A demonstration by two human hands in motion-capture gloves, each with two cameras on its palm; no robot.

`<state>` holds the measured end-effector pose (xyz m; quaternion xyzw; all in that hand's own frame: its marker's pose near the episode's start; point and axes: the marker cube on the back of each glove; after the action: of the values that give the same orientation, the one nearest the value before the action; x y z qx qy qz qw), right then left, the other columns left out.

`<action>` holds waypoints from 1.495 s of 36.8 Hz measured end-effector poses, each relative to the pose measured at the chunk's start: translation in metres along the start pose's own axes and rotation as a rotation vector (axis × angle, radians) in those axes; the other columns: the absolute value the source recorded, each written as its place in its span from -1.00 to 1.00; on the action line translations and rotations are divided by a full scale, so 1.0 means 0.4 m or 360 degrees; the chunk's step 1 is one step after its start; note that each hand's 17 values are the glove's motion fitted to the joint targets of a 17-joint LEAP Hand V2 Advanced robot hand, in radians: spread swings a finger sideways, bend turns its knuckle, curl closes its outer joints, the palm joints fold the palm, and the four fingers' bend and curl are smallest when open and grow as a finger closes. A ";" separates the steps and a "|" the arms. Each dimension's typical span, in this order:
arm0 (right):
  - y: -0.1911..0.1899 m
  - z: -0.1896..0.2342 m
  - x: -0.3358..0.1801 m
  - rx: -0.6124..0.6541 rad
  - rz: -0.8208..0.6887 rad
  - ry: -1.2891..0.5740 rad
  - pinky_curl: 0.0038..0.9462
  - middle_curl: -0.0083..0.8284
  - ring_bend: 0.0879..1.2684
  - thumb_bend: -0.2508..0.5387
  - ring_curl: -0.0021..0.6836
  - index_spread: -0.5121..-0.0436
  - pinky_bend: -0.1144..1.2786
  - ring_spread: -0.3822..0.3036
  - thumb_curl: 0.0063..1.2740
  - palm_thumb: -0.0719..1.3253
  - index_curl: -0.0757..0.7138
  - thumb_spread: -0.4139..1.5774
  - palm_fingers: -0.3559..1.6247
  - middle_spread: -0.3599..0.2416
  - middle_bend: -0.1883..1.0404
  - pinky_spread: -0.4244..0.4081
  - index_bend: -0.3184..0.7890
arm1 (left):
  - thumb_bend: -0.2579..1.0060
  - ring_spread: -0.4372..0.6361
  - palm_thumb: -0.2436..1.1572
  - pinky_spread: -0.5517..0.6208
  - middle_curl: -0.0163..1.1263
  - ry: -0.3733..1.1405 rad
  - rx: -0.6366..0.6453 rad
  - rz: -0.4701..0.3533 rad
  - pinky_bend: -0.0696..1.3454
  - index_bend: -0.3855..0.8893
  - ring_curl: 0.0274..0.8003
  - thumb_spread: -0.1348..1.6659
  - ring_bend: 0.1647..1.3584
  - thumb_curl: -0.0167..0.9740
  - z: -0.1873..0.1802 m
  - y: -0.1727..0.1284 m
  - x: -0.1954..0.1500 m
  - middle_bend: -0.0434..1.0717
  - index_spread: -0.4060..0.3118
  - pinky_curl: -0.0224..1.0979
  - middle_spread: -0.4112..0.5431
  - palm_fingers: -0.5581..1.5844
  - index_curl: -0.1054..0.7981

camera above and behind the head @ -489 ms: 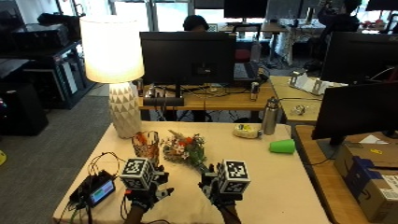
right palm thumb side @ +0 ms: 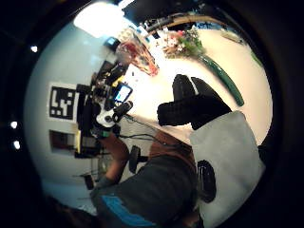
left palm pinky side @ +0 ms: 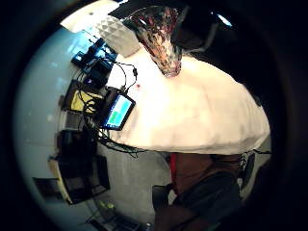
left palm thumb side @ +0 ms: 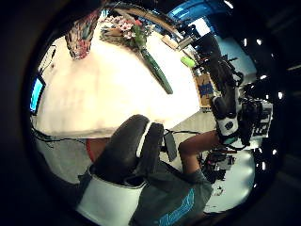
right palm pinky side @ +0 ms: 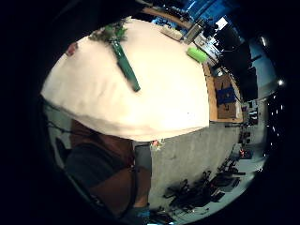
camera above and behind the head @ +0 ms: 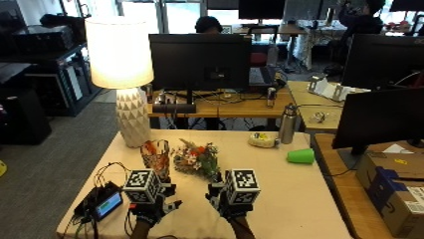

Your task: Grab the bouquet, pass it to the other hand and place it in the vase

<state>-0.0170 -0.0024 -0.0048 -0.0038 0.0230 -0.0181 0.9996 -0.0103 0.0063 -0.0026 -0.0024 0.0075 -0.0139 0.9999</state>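
Note:
The bouquet (camera above and behind the head: 196, 159) lies on the cream table (camera above and behind the head: 291, 199), flowers beside the patterned glass vase (camera above and behind the head: 156, 155), which stands upright at the left. Its green wrapped stem (left palm thumb side: 157, 73) points toward the front edge. My left hand (camera above and behind the head: 151, 203) hovers near the front edge, in front of the vase, holding nothing. My right hand (camera above and behind the head: 229, 200) hovers just in front of the bouquet's stem end, also holding nothing. The left fingers (left palm thumb side: 136, 150) and right fingers (right palm thumb side: 190, 107) hang loosely curled. The stem (right palm pinky side: 125, 63) lies clear of the right palm.
A lit lamp (camera above and behind the head: 126, 74) stands at the table's back left. A small device with a lit screen (camera above and behind the head: 106, 204) and cables sits at the front left. A green cup (camera above and behind the head: 301, 156), a metal bottle (camera above and behind the head: 287, 124) and a tape roll (camera above and behind the head: 264, 140) are at the back right.

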 end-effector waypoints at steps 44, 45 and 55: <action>-0.236 0.448 0.330 -0.0254 0.0344 -0.0106 -0.26 -0.25 -0.64 -0.39 -0.27 -0.16 -0.12 0.78 -0.50 0.01 -0.23 0.49 -0.57 0.44 -0.38 0.88 -0.20 | -0.64 0.20 -0.51 0.62 -0.37 0.0177 0.0102 0.0015 -0.25 -0.22 -0.33 0.21 -0.25 -0.42 0.070 -0.020 -0.036 -0.55 -0.12 -0.37 0.02 -0.15 -0.31; -0.239 0.464 0.330 -0.0299 0.0350 -0.0088 -0.26 -0.25 -0.64 -0.40 -0.27 -0.16 -0.11 0.78 -0.50 0.01 -0.23 0.49 -0.58 0.44 -0.38 0.88 -0.20 | -0.64 0.20 -0.51 0.62 -0.36 0.0185 0.0098 0.0012 -0.25 -0.22 -0.33 0.21 -0.25 -0.42 0.072 -0.020 -0.038 -0.55 -0.12 -0.37 0.02 -0.15 -0.31; -0.253 0.530 0.317 -0.0438 0.0412 -0.0084 -0.27 -0.21 -0.60 -0.27 -0.26 -0.01 -0.07 0.74 -0.43 0.21 -0.19 0.52 -0.39 0.37 -0.33 0.81 -0.11 | -0.64 0.20 -0.51 0.62 -0.35 0.0219 0.0066 -0.0013 -0.25 -0.21 -0.32 0.21 -0.25 -0.40 0.087 -0.020 -0.054 -0.57 -0.12 -0.36 0.02 -0.15 -0.29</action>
<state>0.1159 -0.1067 0.2021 -0.1379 -0.0005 0.1139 0.9839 -0.0316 -0.0009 0.0327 0.0191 0.0759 -0.0182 0.9968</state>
